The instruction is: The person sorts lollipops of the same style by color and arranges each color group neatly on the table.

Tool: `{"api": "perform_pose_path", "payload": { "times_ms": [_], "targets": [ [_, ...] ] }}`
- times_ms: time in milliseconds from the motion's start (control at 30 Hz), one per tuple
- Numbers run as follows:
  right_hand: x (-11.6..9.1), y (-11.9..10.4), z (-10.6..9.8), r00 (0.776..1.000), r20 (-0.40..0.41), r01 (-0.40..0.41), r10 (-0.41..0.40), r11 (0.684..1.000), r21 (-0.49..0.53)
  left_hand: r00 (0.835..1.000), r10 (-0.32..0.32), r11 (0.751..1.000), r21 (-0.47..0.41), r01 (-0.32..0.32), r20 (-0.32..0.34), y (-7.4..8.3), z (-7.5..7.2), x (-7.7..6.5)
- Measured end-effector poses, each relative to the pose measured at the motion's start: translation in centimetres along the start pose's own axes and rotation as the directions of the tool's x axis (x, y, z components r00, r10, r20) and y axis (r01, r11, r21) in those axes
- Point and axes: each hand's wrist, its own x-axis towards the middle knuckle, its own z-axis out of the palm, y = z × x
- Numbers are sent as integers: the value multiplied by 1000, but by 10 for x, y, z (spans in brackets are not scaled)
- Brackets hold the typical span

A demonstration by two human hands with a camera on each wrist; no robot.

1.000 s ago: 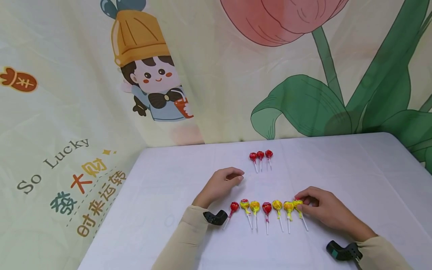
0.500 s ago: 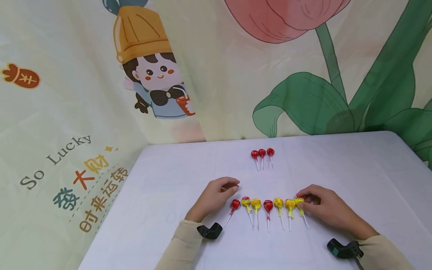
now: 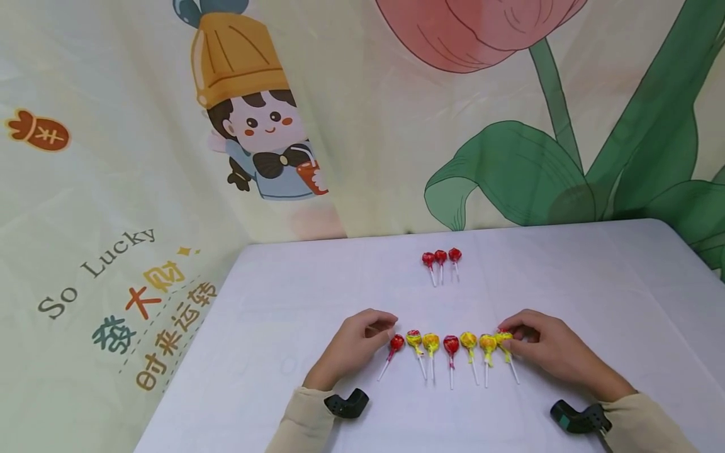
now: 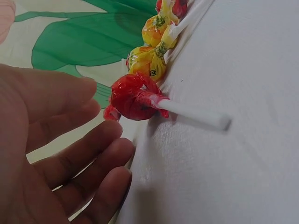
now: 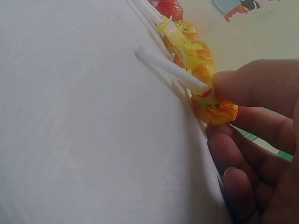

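A row of several wrapped lollipops lies across the white table. My left hand [image 3: 351,345] is beside the row's left end, fingers loosely bent around nothing. In the left wrist view its fingertips come close to the red lollipop [image 4: 135,97], whose white stick points away from the palm. At the other end, my right hand [image 3: 552,347] pinches the last yellow lollipop [image 5: 215,109] by its head, between thumb and fingers. Between the ends lie a red lollipop [image 3: 451,345] in the middle and yellow ones, such as this yellow lollipop [image 3: 432,343], sticks toward me.
Farther back on the white table [image 3: 317,277] lie three red lollipops [image 3: 441,257], close together. A printed curtain [image 3: 362,126] with a tulip and a cartoon figure hangs behind the table's far edge. Each wrist wears a black camera [image 3: 347,404].
My left hand has come back toward me and to the left, from beyond the row to beside the red lollipop at its left end. The right hand keeps its pinch in place.
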Motion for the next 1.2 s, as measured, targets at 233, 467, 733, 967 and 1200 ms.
{"api": "perform_pose_path", "payload": {
  "times_ms": [233,467,733,967,1200],
  "targets": [
    [-1,0,-1,1000,-6,-19,19,1000,1,998,59,998,-22,-59,24,-8,1,-3],
    [-3,0,-3,999,-10,-41,41,999,8,995,94,995,-38,-93,33,-15,1,-3],
    [-1,1,-5,998,-18,-52,53,998,40,992,121,992,-29,-120,36,-20,2,-6],
    [-1,4,-8,999,-33,-21,25,993,117,993,110,994,-22,-109,53,-23,1,-8],
    [0,5,-12,999,-39,-15,24,980,199,995,92,996,-8,-92,47,-22,2,-7]
  ]
}}
